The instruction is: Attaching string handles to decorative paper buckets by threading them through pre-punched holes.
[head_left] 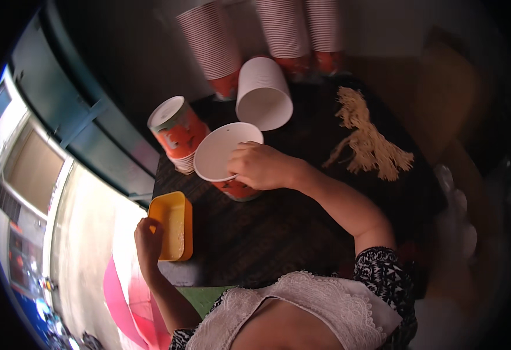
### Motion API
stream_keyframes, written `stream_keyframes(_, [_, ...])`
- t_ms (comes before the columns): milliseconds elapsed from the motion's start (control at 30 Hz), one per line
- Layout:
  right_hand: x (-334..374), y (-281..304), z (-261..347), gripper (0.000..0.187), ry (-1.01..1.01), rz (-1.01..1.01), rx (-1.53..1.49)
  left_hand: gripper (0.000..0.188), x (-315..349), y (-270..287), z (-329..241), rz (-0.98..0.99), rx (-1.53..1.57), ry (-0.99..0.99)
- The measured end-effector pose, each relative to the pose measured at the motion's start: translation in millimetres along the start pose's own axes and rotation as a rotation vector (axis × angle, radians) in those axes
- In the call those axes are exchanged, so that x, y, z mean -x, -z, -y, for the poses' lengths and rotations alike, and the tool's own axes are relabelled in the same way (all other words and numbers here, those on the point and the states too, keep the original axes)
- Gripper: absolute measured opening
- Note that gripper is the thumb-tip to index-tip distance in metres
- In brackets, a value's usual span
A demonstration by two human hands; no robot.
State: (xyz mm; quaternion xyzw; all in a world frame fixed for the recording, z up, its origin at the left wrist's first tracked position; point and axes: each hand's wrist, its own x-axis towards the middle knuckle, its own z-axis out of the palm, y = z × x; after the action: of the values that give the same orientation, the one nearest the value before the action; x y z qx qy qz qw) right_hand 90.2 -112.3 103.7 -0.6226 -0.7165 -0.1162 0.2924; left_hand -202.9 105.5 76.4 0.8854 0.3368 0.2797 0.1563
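A white-lined paper tub point(211, 153) with a red printed outside stands upright on the dark table, its mouth tilted toward me. My right hand point(260, 166) is closed over its right rim, fingers curled inside the opening. At the table's left corner sits a yellow rectangular plastic container point(188, 233) with small pale bits on its bottom. My left hand point(148, 236) is beside it, fingers curled in at its left rim. What those fingers hold, if anything, is hidden.
A red-printed stack of tubs point(179, 131) stands upside down at left. Behind, another tub point(265, 99) lies with its mouth toward me. Tall tub stacks point(211, 41) line the back wall. A bundle of beige strings point(369, 143) lies at right. Left is a blue-green door point(63, 87).
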Motion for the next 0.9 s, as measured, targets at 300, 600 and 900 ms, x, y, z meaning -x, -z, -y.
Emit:
stream_keyframes(300, [76, 61, -9, 0.013, -0.076, -0.307, -0.006, 0.012, -2, -9, 3, 0.059, -0.045, -0.057])
stream_keyframes(600, [190, 99, -50, 0.007, -0.701, -0.098, 0.207, 0.013, -2, -6, -23, -0.102, 0.18, -0.108])
stream_keyframes(900, [201, 62, -72, 0.004, -0.76, 0.126, 0.267, 0.012, 7, -3, -63, -0.055, 0.288, -0.218])
